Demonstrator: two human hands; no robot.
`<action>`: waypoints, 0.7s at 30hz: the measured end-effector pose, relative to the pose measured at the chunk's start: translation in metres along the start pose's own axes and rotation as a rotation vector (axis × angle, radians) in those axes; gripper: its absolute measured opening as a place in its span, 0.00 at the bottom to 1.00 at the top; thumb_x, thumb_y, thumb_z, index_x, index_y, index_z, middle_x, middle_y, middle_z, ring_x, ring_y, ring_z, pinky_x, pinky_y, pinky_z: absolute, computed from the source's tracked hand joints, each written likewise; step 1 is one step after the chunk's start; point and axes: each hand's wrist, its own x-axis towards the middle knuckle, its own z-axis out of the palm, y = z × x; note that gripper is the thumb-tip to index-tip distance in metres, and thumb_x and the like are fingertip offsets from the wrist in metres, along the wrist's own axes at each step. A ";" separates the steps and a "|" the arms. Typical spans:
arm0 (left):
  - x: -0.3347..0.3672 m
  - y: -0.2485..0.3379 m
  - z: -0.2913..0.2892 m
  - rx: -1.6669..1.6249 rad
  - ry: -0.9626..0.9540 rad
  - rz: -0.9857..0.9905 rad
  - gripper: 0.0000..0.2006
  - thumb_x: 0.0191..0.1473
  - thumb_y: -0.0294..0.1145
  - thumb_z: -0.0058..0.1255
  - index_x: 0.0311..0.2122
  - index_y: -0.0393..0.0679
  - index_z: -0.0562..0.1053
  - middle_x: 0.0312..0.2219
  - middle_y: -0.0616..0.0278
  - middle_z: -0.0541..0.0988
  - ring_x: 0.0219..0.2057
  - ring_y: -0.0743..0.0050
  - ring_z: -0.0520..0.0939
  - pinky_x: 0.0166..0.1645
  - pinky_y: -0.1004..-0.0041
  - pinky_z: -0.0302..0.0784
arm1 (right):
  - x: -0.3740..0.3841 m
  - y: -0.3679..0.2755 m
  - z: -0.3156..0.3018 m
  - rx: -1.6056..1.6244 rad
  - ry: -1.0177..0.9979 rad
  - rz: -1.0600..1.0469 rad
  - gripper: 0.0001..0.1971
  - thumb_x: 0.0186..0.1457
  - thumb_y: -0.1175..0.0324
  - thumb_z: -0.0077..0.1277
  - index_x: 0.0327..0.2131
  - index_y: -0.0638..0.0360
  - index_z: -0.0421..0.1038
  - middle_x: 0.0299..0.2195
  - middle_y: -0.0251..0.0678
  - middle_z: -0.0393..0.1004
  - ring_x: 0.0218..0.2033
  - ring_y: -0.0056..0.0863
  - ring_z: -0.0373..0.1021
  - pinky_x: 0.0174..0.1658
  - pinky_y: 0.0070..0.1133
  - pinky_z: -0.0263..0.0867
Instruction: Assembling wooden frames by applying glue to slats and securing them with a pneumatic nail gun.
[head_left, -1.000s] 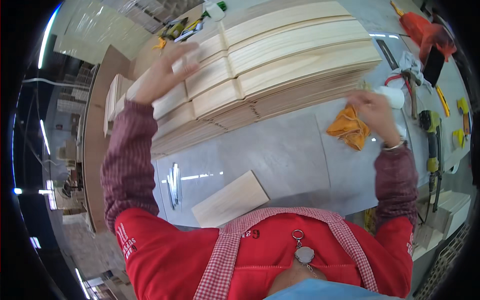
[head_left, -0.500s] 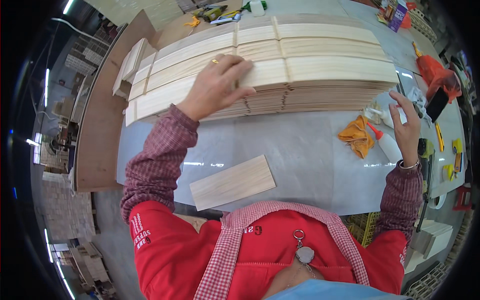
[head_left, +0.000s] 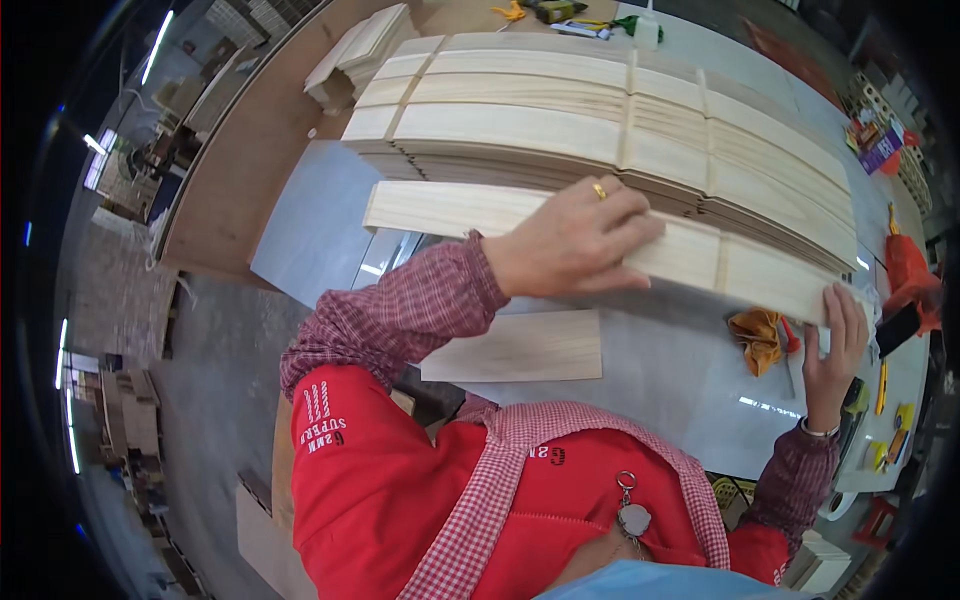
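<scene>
A long, pale wooden board (head_left: 445, 205) with a cross groove hangs just in front of a stack of similar grooved boards (head_left: 515, 128). My left hand (head_left: 575, 240), with a ring on one finger, grips the board near its middle, thumb at the near edge and fingers over the top. At the board's right end, my right hand (head_left: 838, 345) closes its fingers over the tip. A small flat wooden panel (head_left: 520, 348) lies on the grey table below the held board, close to my body.
An orange cloth (head_left: 757, 342) lies by the board's right end, near a partly hidden red-tipped bottle (head_left: 791, 336). Farther right are a red plastic bag (head_left: 908, 272), a dark phone-like object (head_left: 897, 330) and a yellow pen-like tool (head_left: 882, 388). A wooden side panel (head_left: 225, 165) borders the left.
A board has come off the front of the stack toward me, with my left hand on it. My right hand, free before, now holds its right end. The view has shifted.
</scene>
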 end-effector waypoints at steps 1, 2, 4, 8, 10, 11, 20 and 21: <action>-0.007 0.008 0.001 -0.022 -0.010 -0.009 0.20 0.47 0.45 0.53 0.43 0.44 0.69 0.37 0.60 0.70 0.34 0.67 0.70 0.38 0.73 0.70 | -0.009 -0.002 0.000 -0.024 -0.024 -0.037 0.24 0.45 0.78 0.50 0.49 0.58 0.64 0.48 0.35 0.67 0.49 0.33 0.63 0.56 0.30 0.55; -0.013 0.012 0.004 -0.046 -0.020 -0.020 0.20 0.48 0.45 0.52 0.43 0.43 0.69 0.37 0.60 0.70 0.34 0.67 0.70 0.39 0.73 0.69 | -0.019 -0.005 0.001 -0.047 -0.050 -0.074 0.24 0.44 0.78 0.50 0.49 0.58 0.65 0.48 0.35 0.67 0.49 0.33 0.63 0.57 0.31 0.55; -0.029 0.012 0.016 -0.107 -0.039 -0.044 0.20 0.48 0.45 0.52 0.43 0.43 0.69 0.37 0.60 0.70 0.35 0.66 0.70 0.39 0.73 0.69 | -0.043 -0.013 0.007 -0.054 -0.089 -0.071 0.23 0.44 0.79 0.50 0.49 0.59 0.65 0.48 0.35 0.68 0.48 0.33 0.64 0.58 0.33 0.54; -0.069 0.023 0.056 -0.336 -0.100 -0.108 0.21 0.49 0.46 0.50 0.43 0.42 0.69 0.38 0.59 0.70 0.36 0.65 0.70 0.41 0.72 0.68 | -0.081 -0.028 0.018 -0.020 -0.219 -0.095 0.23 0.45 0.79 0.50 0.48 0.59 0.65 0.47 0.36 0.68 0.48 0.33 0.64 0.56 0.32 0.56; -0.082 0.030 0.080 -0.337 -0.091 -0.088 0.20 0.48 0.46 0.50 0.41 0.43 0.69 0.36 0.58 0.69 0.35 0.64 0.70 0.42 0.71 0.67 | -0.105 -0.029 0.025 -0.007 -0.278 -0.085 0.22 0.45 0.79 0.50 0.47 0.59 0.65 0.47 0.36 0.69 0.47 0.32 0.65 0.55 0.31 0.57; -0.087 0.033 0.091 -0.336 -0.088 -0.069 0.20 0.47 0.47 0.50 0.40 0.43 0.69 0.35 0.58 0.69 0.35 0.64 0.70 0.42 0.70 0.67 | -0.118 -0.030 0.029 -0.004 -0.302 -0.072 0.22 0.45 0.78 0.50 0.47 0.59 0.66 0.46 0.36 0.69 0.46 0.32 0.65 0.54 0.30 0.57; -0.117 0.052 0.130 -0.282 -0.194 -0.099 0.21 0.49 0.47 0.50 0.43 0.42 0.68 0.40 0.58 0.70 0.41 0.63 0.71 0.48 0.68 0.65 | -0.180 -0.033 0.051 0.003 -0.467 0.015 0.22 0.45 0.77 0.51 0.47 0.58 0.65 0.47 0.36 0.68 0.46 0.33 0.65 0.50 0.27 0.59; -0.118 0.051 0.127 -0.274 -0.151 -0.114 0.21 0.49 0.47 0.50 0.43 0.42 0.68 0.40 0.57 0.70 0.41 0.63 0.71 0.48 0.68 0.65 | -0.181 -0.033 0.051 0.009 -0.485 0.042 0.22 0.45 0.77 0.51 0.48 0.58 0.65 0.47 0.36 0.67 0.46 0.33 0.65 0.50 0.26 0.59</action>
